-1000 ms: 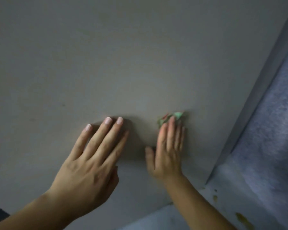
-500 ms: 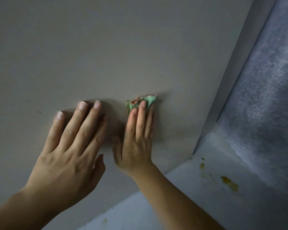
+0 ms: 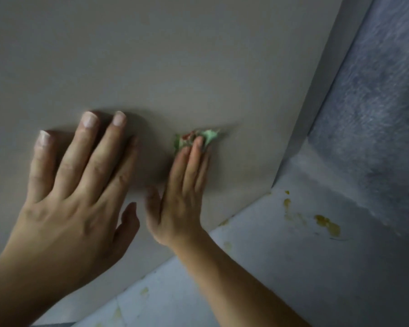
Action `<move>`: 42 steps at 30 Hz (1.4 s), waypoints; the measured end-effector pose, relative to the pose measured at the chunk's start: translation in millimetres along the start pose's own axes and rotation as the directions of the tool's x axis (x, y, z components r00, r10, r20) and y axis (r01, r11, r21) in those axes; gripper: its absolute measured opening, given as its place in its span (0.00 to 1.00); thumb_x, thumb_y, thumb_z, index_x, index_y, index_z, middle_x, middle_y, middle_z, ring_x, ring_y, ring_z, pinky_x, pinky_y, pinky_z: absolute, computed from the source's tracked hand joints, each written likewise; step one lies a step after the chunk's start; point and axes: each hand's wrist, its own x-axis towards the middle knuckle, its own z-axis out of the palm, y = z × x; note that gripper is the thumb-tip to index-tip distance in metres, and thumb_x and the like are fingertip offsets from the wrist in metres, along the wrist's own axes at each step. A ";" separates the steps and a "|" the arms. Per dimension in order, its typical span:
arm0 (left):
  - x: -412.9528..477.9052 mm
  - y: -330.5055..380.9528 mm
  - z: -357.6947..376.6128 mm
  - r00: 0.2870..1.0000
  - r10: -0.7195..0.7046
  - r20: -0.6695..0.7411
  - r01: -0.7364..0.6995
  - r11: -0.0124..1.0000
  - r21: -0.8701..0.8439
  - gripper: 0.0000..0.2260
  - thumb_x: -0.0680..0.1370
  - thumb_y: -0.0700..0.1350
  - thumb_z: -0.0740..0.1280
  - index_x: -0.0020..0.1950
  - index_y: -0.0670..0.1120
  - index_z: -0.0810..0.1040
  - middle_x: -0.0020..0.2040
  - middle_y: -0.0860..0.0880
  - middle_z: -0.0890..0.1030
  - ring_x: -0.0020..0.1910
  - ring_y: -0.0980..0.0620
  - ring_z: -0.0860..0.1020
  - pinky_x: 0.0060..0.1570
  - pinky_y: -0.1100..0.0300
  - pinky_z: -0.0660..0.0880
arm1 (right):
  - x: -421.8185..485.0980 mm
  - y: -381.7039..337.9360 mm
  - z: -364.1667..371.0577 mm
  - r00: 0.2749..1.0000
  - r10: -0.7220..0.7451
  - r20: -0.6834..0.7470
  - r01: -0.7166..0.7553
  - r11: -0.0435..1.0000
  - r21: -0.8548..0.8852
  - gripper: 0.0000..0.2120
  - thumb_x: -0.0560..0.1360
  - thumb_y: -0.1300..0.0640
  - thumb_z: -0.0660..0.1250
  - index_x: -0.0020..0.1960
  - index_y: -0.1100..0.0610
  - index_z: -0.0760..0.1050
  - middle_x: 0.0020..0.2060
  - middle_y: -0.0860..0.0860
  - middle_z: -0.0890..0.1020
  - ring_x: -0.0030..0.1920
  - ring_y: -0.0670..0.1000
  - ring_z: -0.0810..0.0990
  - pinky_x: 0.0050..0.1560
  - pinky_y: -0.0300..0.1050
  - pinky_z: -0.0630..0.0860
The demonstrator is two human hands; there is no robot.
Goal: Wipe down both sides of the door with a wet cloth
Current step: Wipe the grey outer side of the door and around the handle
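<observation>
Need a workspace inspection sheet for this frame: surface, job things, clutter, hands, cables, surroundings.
Surface: beige door, plain, lower corner in view.
Job's things: green cloth, bunched, pressed against the door.
Clutter: yellow stains on the pale floor.
Grippers: left hand flat on the door, fingers spread; right hand presses the cloth with straight fingers.
Cables: nothing seen.
Surroundings: textured grey-blue surface at right; dim light.

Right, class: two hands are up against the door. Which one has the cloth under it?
The right hand: a green cloth peeks out from under it. The left hand has only bare door beneath it.
</observation>
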 end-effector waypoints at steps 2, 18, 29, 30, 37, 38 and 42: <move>-0.1 -0.1 3.1 1.000 0.003 -0.007 -0.003 1.000 -0.023 0.35 0.79 0.51 0.58 0.84 0.41 0.54 0.85 0.39 0.52 0.83 0.33 0.52 0.71 0.23 0.59 | -26.1 23.7 -6.3 0.990 0.136 0.035 -0.135 0.990 -0.041 0.36 0.84 0.41 0.45 0.82 0.64 0.42 0.81 0.60 0.43 0.81 0.69 0.48 0.79 0.65 0.53; 0.5 29.9 21.9 0.993 -0.078 0.084 0.084 0.994 -0.067 0.36 0.78 0.52 0.56 0.84 0.41 0.52 0.85 0.40 0.50 0.83 0.32 0.51 0.71 0.23 0.58 | 5.1 58.3 -12.8 0.816 0.569 -0.103 -0.542 0.815 0.206 0.35 0.84 0.47 0.50 0.79 0.70 0.43 0.81 0.65 0.43 0.83 0.58 0.44 0.81 0.53 0.47; 14.0 51.1 35.6 0.991 -0.058 0.121 0.074 0.989 -0.129 0.35 0.79 0.51 0.55 0.84 0.40 0.54 0.85 0.41 0.49 0.83 0.32 0.50 0.71 0.22 0.59 | -8.7 174.2 -12.0 0.209 0.975 -0.077 -0.810 0.216 0.544 0.29 0.87 0.51 0.50 0.82 0.63 0.47 0.83 0.57 0.48 0.82 0.53 0.51 0.81 0.49 0.48; 13.5 50.4 37.0 0.990 -0.063 0.125 0.080 0.988 -0.132 0.35 0.79 0.52 0.55 0.84 0.40 0.54 0.85 0.41 0.49 0.83 0.32 0.50 0.71 0.22 0.58 | -5.0 175.6 -11.7 0.173 0.981 -0.084 -0.808 0.191 0.558 0.29 0.87 0.50 0.51 0.82 0.63 0.49 0.83 0.58 0.51 0.82 0.53 0.54 0.81 0.48 0.50; 11.8 43.8 47.0 0.986 -0.059 0.155 0.082 0.986 -0.145 0.35 0.79 0.52 0.54 0.85 0.45 0.50 0.86 0.44 0.47 0.83 0.33 0.53 0.71 0.23 0.58 | 34.6 207.2 -37.1 0.344 0.929 -0.138 -0.712 0.354 0.607 0.31 0.86 0.43 0.48 0.83 0.58 0.49 0.83 0.54 0.53 0.80 0.51 0.58 0.80 0.51 0.56; 11.2 44.4 46.5 0.987 -0.065 0.149 0.089 0.983 -0.160 0.35 0.79 0.52 0.54 0.85 0.45 0.50 0.86 0.45 0.48 0.83 0.33 0.53 0.71 0.23 0.59 | 28.1 214.0 -37.6 0.283 0.950 -0.131 -0.685 0.295 0.666 0.28 0.87 0.46 0.48 0.82 0.60 0.52 0.82 0.56 0.56 0.80 0.54 0.61 0.80 0.52 0.58; 13.0 46.3 44.9 0.989 -0.054 0.141 0.074 0.987 -0.140 0.36 0.79 0.52 0.56 0.85 0.44 0.50 0.86 0.45 0.47 0.83 0.33 0.52 0.71 0.22 0.58 | -12.7 231.7 -24.5 0.179 0.981 0.072 -0.671 0.068 0.738 0.28 0.87 0.43 0.47 0.80 0.59 0.59 0.77 0.56 0.68 0.73 0.56 0.72 0.76 0.56 0.66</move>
